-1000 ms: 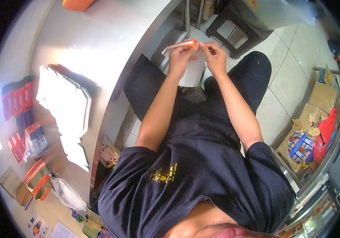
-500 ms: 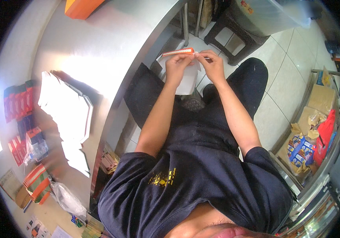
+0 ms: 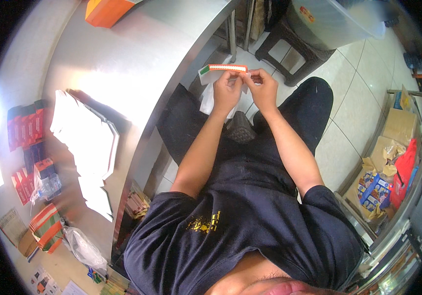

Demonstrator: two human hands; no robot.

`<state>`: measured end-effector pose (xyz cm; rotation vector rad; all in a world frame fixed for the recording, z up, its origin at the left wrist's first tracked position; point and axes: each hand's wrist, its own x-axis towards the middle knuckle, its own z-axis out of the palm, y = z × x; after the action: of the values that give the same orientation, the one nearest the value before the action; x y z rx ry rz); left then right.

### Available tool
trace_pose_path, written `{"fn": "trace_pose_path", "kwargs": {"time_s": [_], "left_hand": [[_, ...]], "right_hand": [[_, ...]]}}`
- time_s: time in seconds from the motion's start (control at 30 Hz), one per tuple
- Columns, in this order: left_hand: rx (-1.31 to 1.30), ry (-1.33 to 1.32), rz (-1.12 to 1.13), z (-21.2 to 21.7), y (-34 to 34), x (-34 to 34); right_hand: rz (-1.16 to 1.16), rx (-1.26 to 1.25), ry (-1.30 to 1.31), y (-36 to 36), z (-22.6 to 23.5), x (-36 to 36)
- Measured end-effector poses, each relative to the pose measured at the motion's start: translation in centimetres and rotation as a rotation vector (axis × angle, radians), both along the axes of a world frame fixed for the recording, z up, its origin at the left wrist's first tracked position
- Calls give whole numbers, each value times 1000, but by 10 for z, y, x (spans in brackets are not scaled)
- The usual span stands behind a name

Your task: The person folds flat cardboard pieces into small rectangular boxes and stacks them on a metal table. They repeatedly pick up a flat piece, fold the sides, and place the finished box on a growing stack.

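Observation:
Above my knees, both hands pinch a printed cardboard piece (image 3: 226, 68), orange along its edge with a row of small white shapes and green at its left end. My left hand (image 3: 227, 91) grips its lower side near the middle, fingers curled. Beside it, my right hand (image 3: 262, 89) closes thumb and fingers at the right end, nearly touching the left. My fingers hide part of the card's pale underside. On the metal table to the left lies a stack of white-sided card sheets (image 3: 85, 137), apart from both hands.
An orange box (image 3: 107, 12) stands on the table's far end. Red packs (image 3: 25, 125) and a clear plastic bag (image 3: 80, 246) lie at the left. A dark stool (image 3: 294, 54) carries a translucent tub (image 3: 329, 27). Cartons (image 3: 400, 125) fill a rack at the right.
The cardboard piece has shifted slightly right and turned, so its green end now shows. My left hand has moved a little right with it; both hands keep their hold.

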<state>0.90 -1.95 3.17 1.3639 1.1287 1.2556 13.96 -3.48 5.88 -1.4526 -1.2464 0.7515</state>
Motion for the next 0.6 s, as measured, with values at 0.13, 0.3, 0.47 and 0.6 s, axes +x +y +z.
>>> {"fn": "trace_pose_path", "kwargs": {"time_s": [0.13,0.3,0.47,0.6], "left_hand": [[-162,-198,73,2,6,1],[-121,-51,18,7,2,4],[-104,-29,3,11,4,0],[-55,90,-27,13,5,-3]], "right_hand": [[-110,-18,20,5,-9,6],[-35,-57,-67,5,-7,5],[-20,-55,27,5,-12,5],[7,-69,1,1,-1,5]]}}
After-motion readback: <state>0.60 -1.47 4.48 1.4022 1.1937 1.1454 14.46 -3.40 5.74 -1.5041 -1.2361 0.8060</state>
